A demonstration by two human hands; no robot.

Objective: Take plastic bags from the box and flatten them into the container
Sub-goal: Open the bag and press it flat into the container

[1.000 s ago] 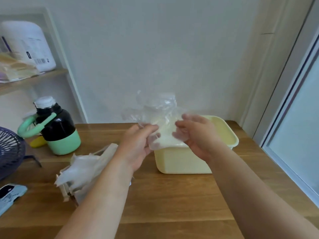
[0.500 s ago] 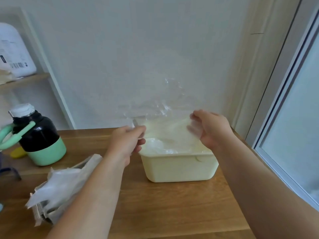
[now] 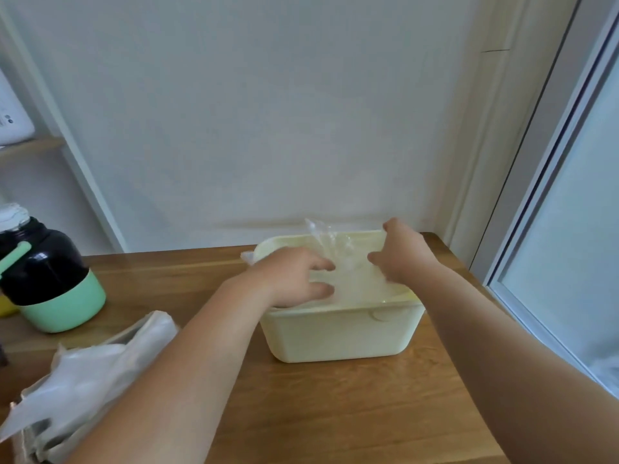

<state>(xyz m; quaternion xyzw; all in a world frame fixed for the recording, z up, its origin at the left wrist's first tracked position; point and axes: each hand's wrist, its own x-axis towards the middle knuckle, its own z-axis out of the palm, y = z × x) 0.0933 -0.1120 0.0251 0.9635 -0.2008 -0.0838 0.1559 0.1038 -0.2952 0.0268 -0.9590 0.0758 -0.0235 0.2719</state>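
A clear plastic bag [image 3: 345, 262] lies across the open top of the pale yellow container [image 3: 335, 333], most of its film sagging down inside while one crinkled corner sticks up above the far rim. The left hand [image 3: 294, 276] reaches in over the container's left rim, its fingers and thumb curled and pinching the bag's left side. The right hand [image 3: 402, 256] is at the container's right side, thumb pressed on the film and fingers curled around the bag's right edge up by the far rim, so the bag is held between the two hands. Both forearms come in from the near edge of the tabletop [image 3: 335, 413], bare to the elbow. The container stands on the wood toward the far right corner, close to the far edge. At the near left corner, partly cut off by the picture's border, sits the box [image 3: 26, 440], with crumpled white bags [image 3: 80, 386] spilling out of its top; the left forearm passes just beside it. Farther back along the left edge stands a black jug [image 3: 50, 272] with a mint-green base and handle. A plain white wall [image 3: 268, 112] rises behind the far edge, and a window frame [image 3: 549, 162] runs down the right side.
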